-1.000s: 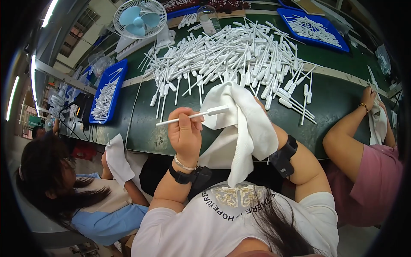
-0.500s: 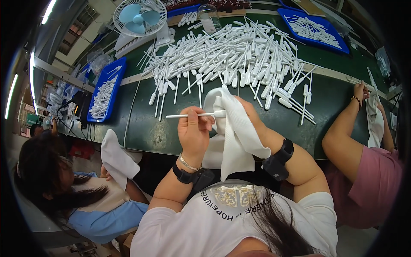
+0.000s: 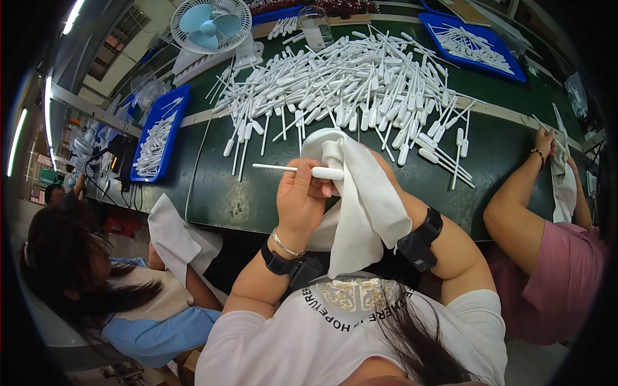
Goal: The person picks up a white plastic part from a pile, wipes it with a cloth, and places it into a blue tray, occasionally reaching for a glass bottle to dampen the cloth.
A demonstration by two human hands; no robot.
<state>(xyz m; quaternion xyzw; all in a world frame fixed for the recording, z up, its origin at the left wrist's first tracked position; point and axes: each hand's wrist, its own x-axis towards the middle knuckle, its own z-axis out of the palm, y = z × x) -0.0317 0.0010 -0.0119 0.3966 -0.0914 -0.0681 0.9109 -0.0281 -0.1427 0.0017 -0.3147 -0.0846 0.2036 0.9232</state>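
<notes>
My left hand (image 3: 304, 193) pinches a thin white stick (image 3: 327, 173) with a wider, rounded oblong end. The thin end points left, and the oblong end lies against a white cloth (image 3: 370, 212). That ribbed cloth drapes over my right hand (image 3: 384, 168) and hangs down toward my lap. The fingers of my right hand are mostly hidden behind it, closed on a bunched part of the cloth. Just beyond both hands, a large heap of similar white sticks (image 3: 347, 77) covers the green table (image 3: 235, 199).
Blue trays of white sticks stand at left (image 3: 183, 106) and far right (image 3: 519, 76). A white fan with blue blades (image 3: 207, 27) and a clear bottle (image 3: 314, 32) are at the back. People sit on both sides, each with a white cloth (image 3: 170, 228).
The stick has come out of the cloth, so its oblong end now shows. My left hand has shifted slightly right. The person at left has moved their cloth a little.
</notes>
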